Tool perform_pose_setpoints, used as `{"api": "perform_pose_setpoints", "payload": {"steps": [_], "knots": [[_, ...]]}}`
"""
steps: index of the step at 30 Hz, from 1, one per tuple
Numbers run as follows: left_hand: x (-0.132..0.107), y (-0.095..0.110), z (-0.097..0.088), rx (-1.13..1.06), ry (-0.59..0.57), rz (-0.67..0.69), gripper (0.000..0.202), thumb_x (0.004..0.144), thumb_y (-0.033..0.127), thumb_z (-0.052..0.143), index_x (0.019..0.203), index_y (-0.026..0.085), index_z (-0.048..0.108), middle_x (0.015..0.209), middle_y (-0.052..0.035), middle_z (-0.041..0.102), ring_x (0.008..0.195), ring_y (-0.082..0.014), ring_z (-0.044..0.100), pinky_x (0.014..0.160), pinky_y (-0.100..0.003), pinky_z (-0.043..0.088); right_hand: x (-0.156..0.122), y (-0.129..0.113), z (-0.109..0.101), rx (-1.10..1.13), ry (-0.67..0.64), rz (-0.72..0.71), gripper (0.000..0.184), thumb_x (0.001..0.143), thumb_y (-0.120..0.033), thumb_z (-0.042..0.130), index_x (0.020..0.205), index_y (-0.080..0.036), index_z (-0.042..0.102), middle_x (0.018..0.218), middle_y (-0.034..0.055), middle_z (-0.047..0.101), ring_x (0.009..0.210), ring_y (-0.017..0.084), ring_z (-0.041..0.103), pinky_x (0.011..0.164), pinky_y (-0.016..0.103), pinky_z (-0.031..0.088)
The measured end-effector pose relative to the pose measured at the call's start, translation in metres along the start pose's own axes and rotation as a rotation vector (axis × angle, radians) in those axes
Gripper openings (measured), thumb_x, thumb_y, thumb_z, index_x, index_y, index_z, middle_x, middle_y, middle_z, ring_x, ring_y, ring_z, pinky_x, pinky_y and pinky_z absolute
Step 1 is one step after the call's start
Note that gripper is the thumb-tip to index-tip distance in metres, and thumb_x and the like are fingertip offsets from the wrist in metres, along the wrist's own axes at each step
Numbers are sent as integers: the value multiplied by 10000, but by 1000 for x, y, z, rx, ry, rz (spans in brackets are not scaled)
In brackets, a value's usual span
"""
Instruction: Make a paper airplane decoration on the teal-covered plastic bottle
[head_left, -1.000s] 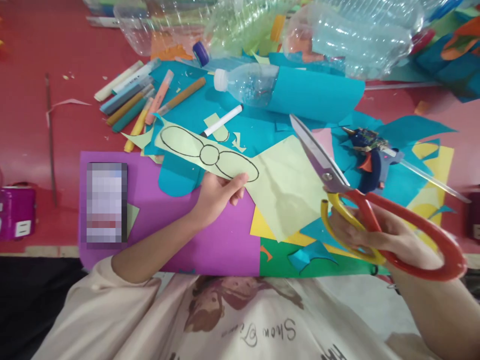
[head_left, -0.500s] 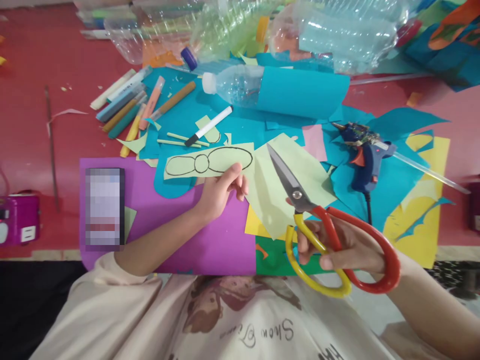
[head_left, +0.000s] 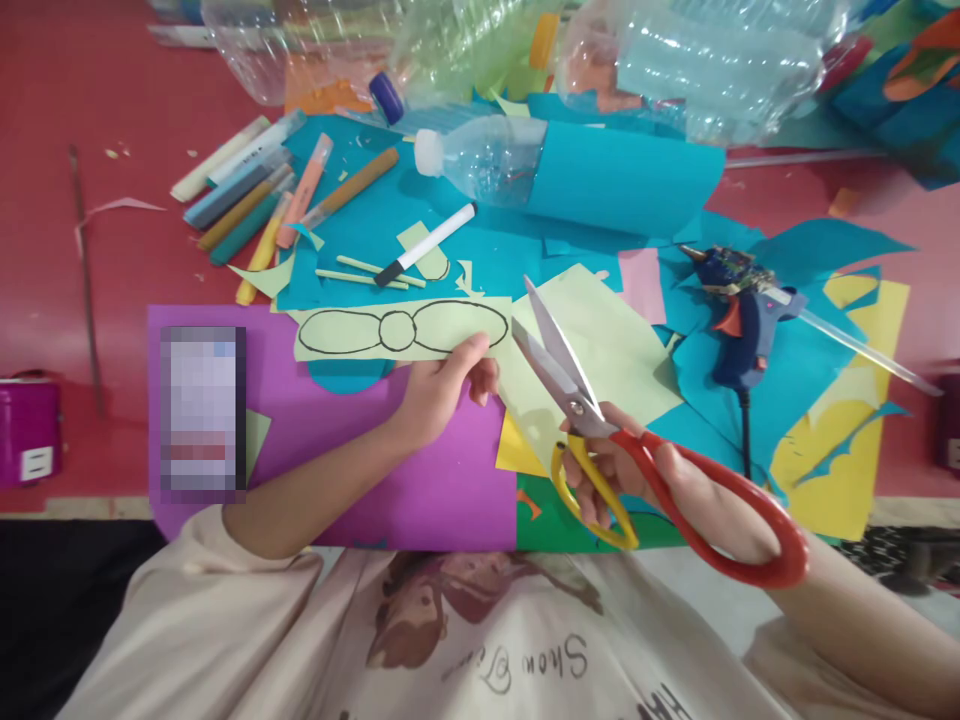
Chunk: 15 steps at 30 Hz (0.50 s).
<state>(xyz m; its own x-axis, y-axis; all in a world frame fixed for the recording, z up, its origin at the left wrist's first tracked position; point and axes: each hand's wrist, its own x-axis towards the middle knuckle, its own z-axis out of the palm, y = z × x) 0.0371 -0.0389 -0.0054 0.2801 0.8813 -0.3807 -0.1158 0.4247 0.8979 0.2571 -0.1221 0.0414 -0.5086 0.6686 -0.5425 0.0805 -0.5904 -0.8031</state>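
My left hand (head_left: 448,393) pinches a pale green paper strip (head_left: 341,345) near its right end, thumb on top. Drawn on the strip in black are two long ovals with a small circle between them. My right hand (head_left: 622,470) grips a pair of scissors (head_left: 576,408) with one red and one yellow handle. Their blades are parted and point up and left, the tips close to the strip's right end. Under the blades lies a larger pale green sheet (head_left: 592,320). A white marker (head_left: 431,240) with a black cap rests just above the strip.
A clear bottle (head_left: 487,160) wrapped in blue paper lies beyond, with more plastic bottles (head_left: 720,60) behind. A blue glue gun (head_left: 742,330) is at right. Several markers (head_left: 247,195) lie at upper left. A phone (head_left: 202,410) rests on purple paper (head_left: 330,450).
The scissors' blades have opened, and their tips have come left toward the strip. The strip, still in my left hand, has turned flatter and shows more of its left end.
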Motion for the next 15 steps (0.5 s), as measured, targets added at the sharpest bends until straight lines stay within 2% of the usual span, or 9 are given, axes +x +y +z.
{"api": "perform_pose_setpoints", "payload": {"steps": [2,5,8,12,15], "knots": [[-1,0,0,-7,-11,3,456,806,545,591,521,194,535,484,16,545,412,-77,457,473,-250,416,2,-5,7,50,-55,22,432,919,-691,351,1041,-291,458,836,6,530,658,176,520,637,342,463],[-2,1,1,4,-34,-8,462,790,560,614,521,189,552,496,9,562,417,-77,460,468,-248,412,5,-9,13,32,-40,-2,465,884,-727,397,1018,-284,445,840,-9,482,643,160,462,636,335,415],[-3,0,1,18,-34,-12,469,793,561,617,517,188,547,496,8,567,418,-76,462,466,-245,409,8,-7,14,37,-31,-18,454,890,-723,392,974,-282,460,818,-12,485,621,150,460,598,315,412],[-4,-2,1,38,-55,-9,470,813,562,598,537,183,563,518,5,582,432,-75,470,479,-237,416,11,-2,15,68,-27,-41,423,913,-681,410,1020,-281,498,816,0,531,623,152,490,591,310,440],[-4,-3,1,53,-67,-11,481,811,570,585,531,180,555,530,5,583,438,-71,466,488,-232,417,13,0,17,105,-11,-67,452,914,-688,406,1051,-267,496,802,-18,511,589,124,456,574,295,420]]}}
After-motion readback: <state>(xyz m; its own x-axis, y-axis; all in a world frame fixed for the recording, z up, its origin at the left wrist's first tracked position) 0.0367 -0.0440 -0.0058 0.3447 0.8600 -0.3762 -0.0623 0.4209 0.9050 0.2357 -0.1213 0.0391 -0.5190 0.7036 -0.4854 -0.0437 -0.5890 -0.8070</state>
